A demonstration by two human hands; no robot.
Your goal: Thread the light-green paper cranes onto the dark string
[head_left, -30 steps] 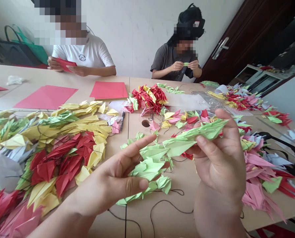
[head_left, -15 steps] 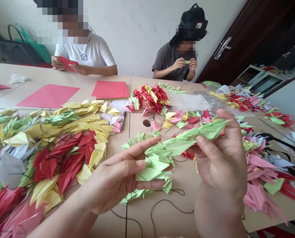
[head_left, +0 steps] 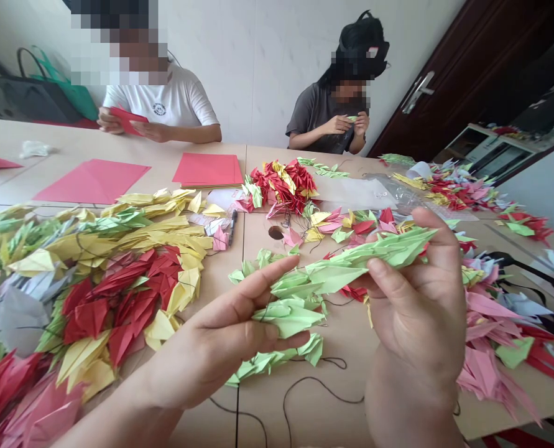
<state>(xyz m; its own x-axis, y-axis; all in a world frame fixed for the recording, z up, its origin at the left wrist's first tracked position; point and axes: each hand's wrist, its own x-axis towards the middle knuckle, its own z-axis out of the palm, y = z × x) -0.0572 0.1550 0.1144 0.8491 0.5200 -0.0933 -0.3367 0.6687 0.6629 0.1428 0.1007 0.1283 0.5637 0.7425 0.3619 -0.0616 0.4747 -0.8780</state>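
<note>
Between my hands stretches a strand of light green folded paper cranes [head_left: 337, 269], nested closely one behind another. My right hand [head_left: 411, 292] pinches the strand under its thumb, with the fingers behind it. At the strand's lower left end, my left hand [head_left: 230, 330] grips more green paper cranes [head_left: 288, 317] between thumb and fingers, its index finger stretched along the strand. Below, further green cranes [head_left: 277, 358] lie on the table beside a loose dark cord [head_left: 304, 381]. My fingers partly hide the cranes they hold.
Piles of red, yellow, pink and green folded paper [head_left: 127, 292] cover the left side; another colourful pile [head_left: 486, 348] lies right. Red paper sheets [head_left: 209, 169] and a pen [head_left: 232, 227] lie beyond. Across the table [head_left: 332, 410], two people handle paper.
My left thumb has slid slightly down and right over the lower green cranes, which have turned flatter. My right hand and the strand's upper end have shifted slightly right.
</note>
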